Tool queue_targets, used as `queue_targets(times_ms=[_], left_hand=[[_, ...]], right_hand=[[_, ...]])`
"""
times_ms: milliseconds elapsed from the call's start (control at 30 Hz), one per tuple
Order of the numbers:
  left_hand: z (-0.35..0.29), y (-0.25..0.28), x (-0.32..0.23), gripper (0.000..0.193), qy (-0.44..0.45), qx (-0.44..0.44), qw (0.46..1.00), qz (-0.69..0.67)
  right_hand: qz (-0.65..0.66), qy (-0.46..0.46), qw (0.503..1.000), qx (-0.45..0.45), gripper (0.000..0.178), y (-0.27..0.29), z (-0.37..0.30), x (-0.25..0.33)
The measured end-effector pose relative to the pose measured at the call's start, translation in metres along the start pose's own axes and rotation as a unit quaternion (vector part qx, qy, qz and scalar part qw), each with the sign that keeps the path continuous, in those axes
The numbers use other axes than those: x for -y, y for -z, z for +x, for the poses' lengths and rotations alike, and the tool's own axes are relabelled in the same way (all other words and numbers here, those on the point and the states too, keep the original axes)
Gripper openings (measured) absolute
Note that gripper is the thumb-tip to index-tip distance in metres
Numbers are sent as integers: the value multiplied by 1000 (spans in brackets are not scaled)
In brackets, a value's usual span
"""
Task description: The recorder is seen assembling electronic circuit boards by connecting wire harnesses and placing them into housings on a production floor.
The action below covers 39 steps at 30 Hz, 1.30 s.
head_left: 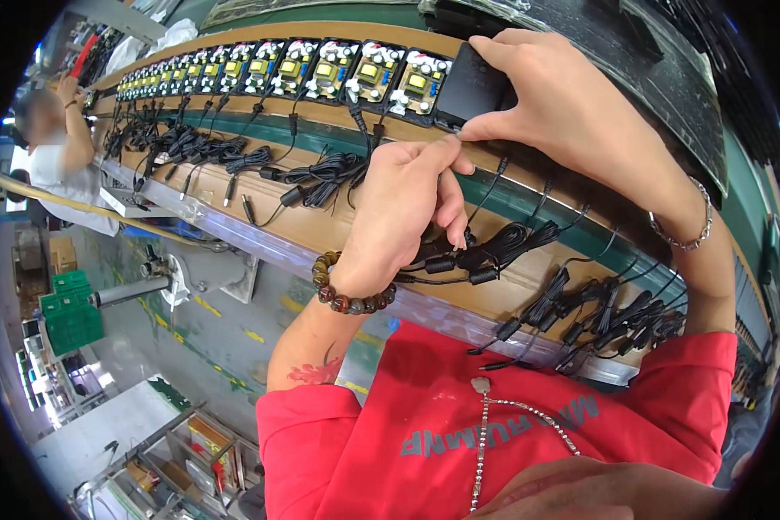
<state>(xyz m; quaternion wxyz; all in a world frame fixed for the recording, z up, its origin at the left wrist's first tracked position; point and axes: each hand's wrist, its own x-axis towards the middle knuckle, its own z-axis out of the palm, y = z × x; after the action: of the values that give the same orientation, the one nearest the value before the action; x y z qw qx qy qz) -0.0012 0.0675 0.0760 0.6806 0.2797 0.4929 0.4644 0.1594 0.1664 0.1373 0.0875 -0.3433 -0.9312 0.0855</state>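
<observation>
My right hand [550, 95] grips a black plastic power adapter case [474, 85] at the end of a long row, thumb at its lower edge and fingers over its upper end. My left hand [407, 199] is closed just below, its thumb tip by the case's lower corner. Whatever its fingers pinch is hidden. Directly left of the case is an open adapter [418, 83], its circuit board with a yellow transformer showing. Several more such open adapters [329, 68] continue leftward. A bundled black cord [511, 243] lies below my hands.
The row sits on a brown ledge [390, 128] above a green strip. Several coiled cords with plugs [325, 173] lie along the lower shelf, more cords [615, 308] to the right. Dark sheets [667, 95] lie beyond. Another person [56, 165] is at the far left.
</observation>
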Motion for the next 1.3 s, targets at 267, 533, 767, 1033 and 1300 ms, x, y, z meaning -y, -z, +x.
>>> queue_targets(times_ms=[267,533,767,1033,1300], left_hand=[[1,-2,2,31,-12,6,1000,0],[-3,6,9,31,-7,28,999,-26],[-7,2,13,30,-67,-14,994,88],[-27,2,43,25,-400,-318,680,525],[-32,-2,53,29,-383,-383,558,628]], right_hand=[[-45,28,998,-27,68,1,-6,2],[-63,53,997,-4,56,1,1,5],[-138,-19,983,124,51,37,35,24],[-49,108,991,57,49,17,40,2],[48,14,999,-3,53,-5,70,0]])
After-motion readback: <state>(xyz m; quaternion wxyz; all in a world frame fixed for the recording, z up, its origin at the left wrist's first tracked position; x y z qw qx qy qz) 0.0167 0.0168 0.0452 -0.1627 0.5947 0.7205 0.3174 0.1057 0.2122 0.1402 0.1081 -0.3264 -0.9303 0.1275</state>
